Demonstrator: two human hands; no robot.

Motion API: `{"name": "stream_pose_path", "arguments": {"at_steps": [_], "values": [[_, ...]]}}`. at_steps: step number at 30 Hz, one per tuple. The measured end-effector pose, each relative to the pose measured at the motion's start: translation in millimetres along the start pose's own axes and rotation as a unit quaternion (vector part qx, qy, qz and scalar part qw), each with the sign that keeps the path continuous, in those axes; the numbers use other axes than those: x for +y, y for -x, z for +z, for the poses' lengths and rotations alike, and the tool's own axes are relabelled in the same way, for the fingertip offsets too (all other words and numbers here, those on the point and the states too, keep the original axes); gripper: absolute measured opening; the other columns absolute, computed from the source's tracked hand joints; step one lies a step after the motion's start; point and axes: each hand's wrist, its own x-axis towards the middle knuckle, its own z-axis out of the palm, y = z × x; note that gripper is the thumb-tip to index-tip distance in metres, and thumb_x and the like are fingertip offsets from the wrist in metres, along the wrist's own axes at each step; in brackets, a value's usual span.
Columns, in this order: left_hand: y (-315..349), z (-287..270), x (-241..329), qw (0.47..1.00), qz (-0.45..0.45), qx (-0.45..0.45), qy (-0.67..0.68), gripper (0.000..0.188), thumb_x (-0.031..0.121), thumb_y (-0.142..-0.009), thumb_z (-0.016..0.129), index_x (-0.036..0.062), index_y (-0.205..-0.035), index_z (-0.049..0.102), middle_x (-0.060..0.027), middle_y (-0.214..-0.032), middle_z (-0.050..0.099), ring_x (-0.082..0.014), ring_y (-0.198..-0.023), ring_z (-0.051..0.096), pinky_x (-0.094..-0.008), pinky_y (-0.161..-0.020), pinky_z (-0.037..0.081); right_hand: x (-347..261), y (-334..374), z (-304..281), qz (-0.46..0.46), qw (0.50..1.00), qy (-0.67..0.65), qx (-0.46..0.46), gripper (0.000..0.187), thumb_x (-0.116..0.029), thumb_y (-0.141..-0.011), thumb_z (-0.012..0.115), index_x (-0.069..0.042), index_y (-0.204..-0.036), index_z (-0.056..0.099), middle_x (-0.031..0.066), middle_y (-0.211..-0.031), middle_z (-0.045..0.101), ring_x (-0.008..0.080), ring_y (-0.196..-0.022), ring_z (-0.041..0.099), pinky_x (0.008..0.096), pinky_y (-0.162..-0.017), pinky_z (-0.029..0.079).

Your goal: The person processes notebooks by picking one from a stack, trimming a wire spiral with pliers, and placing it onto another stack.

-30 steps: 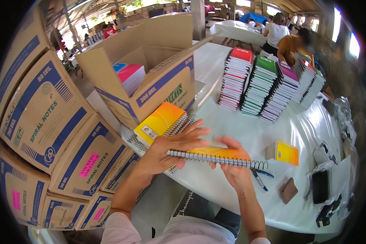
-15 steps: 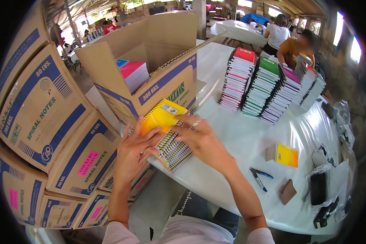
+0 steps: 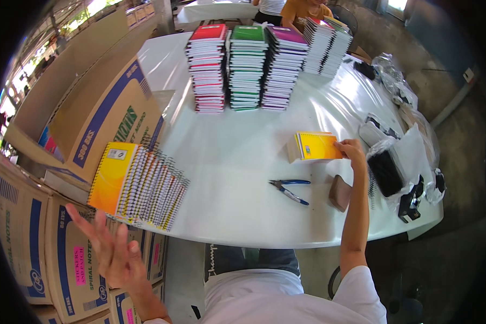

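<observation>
A: Where's the right hand (image 3: 352, 149)?

B: Far out on the right of the white worktop (image 3: 237, 162), fingers closed on the right end of a small yellow pad stack (image 3: 314, 146). The stack lies flat, long axis running left to right, so it extends leftward from the hand.

A: And the left hand (image 3: 110, 249)?

B: Released, fingers spread, holding nothing. It hangs off the near left edge, in front of the cartons (image 3: 59, 243), just near of the fanned row of yellow notebooks (image 3: 140, 183), not touching them.

A: So which hand is nearer which?

B: Right has the pad stack; left is close to the fanned notebooks and well apart from the stack.

A: Anything between?

B: Blue-handled pliers (image 3: 289, 189) lie near of the stack, a brown block (image 3: 340, 193) just right of them. Tall notebook stacks (image 3: 248, 67) stand at the far side.
</observation>
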Motion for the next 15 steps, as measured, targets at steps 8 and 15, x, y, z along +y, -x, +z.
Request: {"name": "stream_pose_path", "arguments": {"at_steps": [8,15], "values": [[-9,76,52,0.978,0.01,-0.167,0.128,0.042,0.002,-0.083,0.069,0.0056,-0.125,0.064,-0.0181,-0.146,0.047,-0.0547,-0.142,0.021,-0.0651,-0.114,0.013,-6,22,4,-0.072,0.973,0.119,0.184,0.026,-0.018,-0.087,0.068,0.008,-0.087,0.069,0.0076,-0.076,0.068,0.0135,-0.068,0.061,0.0284,-0.062,0.046],[34,165,65,0.81,-0.302,-0.234,0.444,0.087,-0.004,-0.087,0.063,0.0097,-0.156,0.012,-0.0193,-0.159,0.024,-0.0348,-0.149,0.019,-0.0416,-0.119,0.017,-67,168,72,-0.149,0.937,-0.314,0.008,0.007,-0.004,-0.094,0.063,0.002,-0.096,0.062,0.0026,-0.079,0.062,0.0101,-0.075,0.06,0.0255,-0.071,0.049]]}}
